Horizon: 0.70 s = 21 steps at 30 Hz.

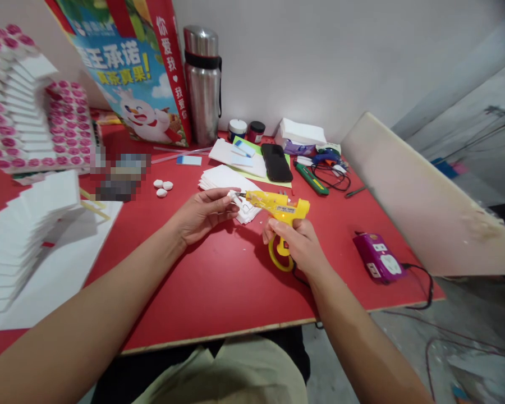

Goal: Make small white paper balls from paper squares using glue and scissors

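My right hand (297,244) grips a yellow glue gun (278,209) above the red table (219,280). The gun's nozzle points left. It meets a small white piece (234,197) that my left hand (202,213) pinches between thumb and fingertips. Just behind both hands lies a stack of white paper squares (223,178). Three small white pebble-like pieces (163,187) rest on the table to the left of that stack.
Stepped rows of white cards (21,224), some topped with pink flowers (67,123), fill the left. At the back stand a steel flask (202,84), a colourful poster (130,73), two small jars (246,130), a black phone (276,162) and a green cutter (311,178). A purple power strip (379,258) lies right.
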Tool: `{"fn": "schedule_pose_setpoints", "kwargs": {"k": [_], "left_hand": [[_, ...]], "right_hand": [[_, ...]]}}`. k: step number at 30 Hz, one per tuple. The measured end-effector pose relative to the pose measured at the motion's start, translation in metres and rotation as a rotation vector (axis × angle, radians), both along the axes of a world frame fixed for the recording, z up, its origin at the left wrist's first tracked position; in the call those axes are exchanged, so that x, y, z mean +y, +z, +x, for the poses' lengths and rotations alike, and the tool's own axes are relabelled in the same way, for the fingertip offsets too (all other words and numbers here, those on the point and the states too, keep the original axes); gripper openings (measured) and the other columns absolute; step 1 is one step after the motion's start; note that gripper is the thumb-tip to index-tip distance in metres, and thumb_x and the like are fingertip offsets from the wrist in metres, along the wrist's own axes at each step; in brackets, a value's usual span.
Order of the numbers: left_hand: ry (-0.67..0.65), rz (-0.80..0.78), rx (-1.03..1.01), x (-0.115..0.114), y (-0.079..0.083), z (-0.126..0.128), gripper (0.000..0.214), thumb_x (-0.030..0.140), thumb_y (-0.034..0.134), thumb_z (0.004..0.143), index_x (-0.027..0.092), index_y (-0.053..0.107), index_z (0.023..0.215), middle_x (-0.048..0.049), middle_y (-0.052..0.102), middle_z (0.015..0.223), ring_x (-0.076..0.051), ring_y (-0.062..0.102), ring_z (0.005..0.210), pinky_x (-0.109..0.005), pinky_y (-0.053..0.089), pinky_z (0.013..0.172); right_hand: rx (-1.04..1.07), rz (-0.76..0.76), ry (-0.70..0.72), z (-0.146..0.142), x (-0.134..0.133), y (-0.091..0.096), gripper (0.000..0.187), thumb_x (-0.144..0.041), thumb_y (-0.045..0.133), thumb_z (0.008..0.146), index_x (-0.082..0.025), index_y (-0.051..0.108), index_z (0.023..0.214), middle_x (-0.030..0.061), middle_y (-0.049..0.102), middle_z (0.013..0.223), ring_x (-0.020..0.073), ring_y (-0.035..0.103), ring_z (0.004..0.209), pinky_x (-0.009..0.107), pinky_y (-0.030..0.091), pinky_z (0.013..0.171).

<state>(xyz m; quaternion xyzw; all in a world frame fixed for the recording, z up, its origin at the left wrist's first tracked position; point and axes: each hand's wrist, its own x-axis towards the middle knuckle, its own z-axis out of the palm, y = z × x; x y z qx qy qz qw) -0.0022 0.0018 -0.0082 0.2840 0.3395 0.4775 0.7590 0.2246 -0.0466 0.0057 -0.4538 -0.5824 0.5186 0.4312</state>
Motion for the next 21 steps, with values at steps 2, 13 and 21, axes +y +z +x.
{"fn": "schedule_pose_setpoints", "kwargs": {"k": [2, 13, 21], "left_hand": [[-0.001, 0.01, -0.004, 0.0004, -0.0006, -0.0001, 0.03, 0.012, 0.086, 0.077, 0.012, 0.081, 0.106, -0.0062, 0.076, 0.083, -0.012, 0.072, 0.073, -0.026, 0.063, 0.077], [0.015, -0.018, -0.049, 0.0015, -0.0025, -0.0008, 0.027, 0.015, 0.085, 0.079, 0.01, 0.079, 0.105, -0.0068, 0.076, 0.084, -0.013, 0.072, 0.073, -0.026, 0.062, 0.078], [0.024, -0.019, -0.03, 0.001, -0.0016, -0.0002, 0.023, 0.017, 0.088, 0.076, 0.011, 0.079, 0.096, -0.0084, 0.077, 0.088, -0.014, 0.073, 0.076, -0.026, 0.062, 0.078]], "right_hand": [[0.001, -0.003, -0.004, 0.0002, 0.0, -0.0002, 0.039, -0.047, 0.069, 0.09, -0.02, 0.066, 0.063, 0.0022, 0.066, 0.065, 0.0162, 0.062, 0.066, 0.03, 0.046, 0.067], [-0.012, 0.0, 0.003, 0.0023, 0.0012, -0.0003, 0.039, -0.047, 0.067, 0.091, -0.019, 0.067, 0.063, 0.0024, 0.066, 0.065, 0.016, 0.062, 0.067, 0.03, 0.046, 0.068], [0.012, 0.027, 0.007, 0.0039, 0.0023, -0.0013, 0.037, -0.046, 0.066, 0.092, -0.019, 0.068, 0.067, 0.0029, 0.066, 0.067, 0.0159, 0.06, 0.065, 0.03, 0.046, 0.068]]}}
